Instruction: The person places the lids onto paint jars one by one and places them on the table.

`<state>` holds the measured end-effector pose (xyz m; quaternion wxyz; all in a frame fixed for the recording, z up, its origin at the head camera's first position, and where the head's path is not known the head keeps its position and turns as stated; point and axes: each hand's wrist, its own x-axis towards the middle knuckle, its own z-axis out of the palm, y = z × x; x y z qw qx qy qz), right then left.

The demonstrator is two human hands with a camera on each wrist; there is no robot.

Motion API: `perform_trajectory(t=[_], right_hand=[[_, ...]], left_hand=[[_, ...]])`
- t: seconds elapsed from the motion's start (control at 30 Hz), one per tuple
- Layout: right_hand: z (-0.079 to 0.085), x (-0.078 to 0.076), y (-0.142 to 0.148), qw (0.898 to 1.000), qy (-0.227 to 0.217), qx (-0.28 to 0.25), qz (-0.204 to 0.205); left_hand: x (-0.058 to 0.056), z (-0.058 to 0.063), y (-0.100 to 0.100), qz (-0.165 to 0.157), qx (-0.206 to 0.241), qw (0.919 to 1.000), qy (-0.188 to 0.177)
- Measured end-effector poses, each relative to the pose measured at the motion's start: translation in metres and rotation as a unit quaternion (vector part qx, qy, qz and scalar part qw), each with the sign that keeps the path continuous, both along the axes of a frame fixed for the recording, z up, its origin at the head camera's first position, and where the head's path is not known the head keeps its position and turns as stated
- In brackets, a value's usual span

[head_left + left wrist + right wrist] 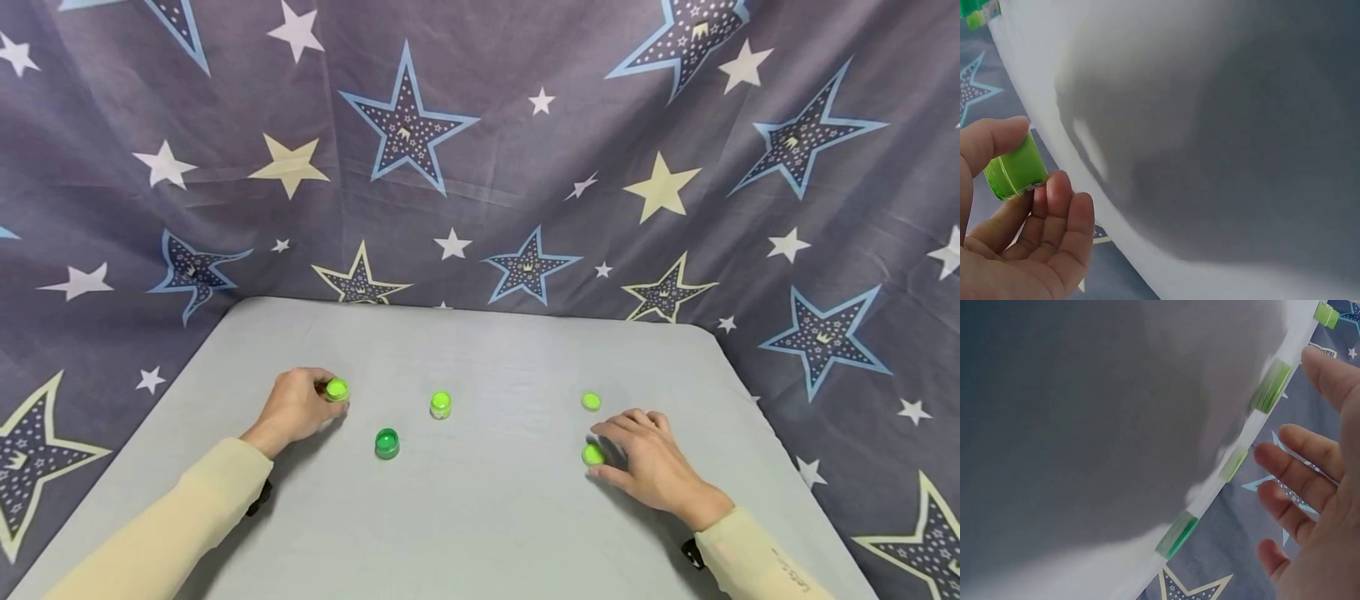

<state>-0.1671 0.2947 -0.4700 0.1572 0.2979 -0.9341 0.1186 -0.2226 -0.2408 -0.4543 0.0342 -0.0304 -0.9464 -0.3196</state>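
My left hand [300, 404] pinches a small lime-green jar [337, 389] between thumb and fingers at the left of the table. In the left wrist view that same jar [1017, 167] shows its green side between the thumb and the fingertips. On the right, my right hand [648, 458] is spread around a round lime-green piece [593, 454] on the table. The right wrist view shows the fingers [1297, 465] apart, gripping nothing. Just beyond that hand lies a flat lime-green disc [592, 402].
Between the hands stand a small clear-bottomed jar with a lime-green top [441, 405] and, nearer, a darker green round cup-like piece [387, 443]. A grey cloth covers the table [480, 533]. Behind it hangs a star-printed curtain [480, 208].
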Motion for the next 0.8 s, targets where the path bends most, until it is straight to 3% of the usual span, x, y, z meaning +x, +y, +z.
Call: perform_trajectory(t=[0.37,0.8], right_hand=[[-0.001,-0.001,-0.010,1.000,-0.007,0.019,0.023],[-0.002,-0.001,-0.012,0.999,0.001,0.029,0.022]], left_hand=[[0.012,0.009,0.017,-0.013,0.034,0.9992,0.015],[0.024,0.019,0.041,-0.028,0.076,0.9962,0.031]])
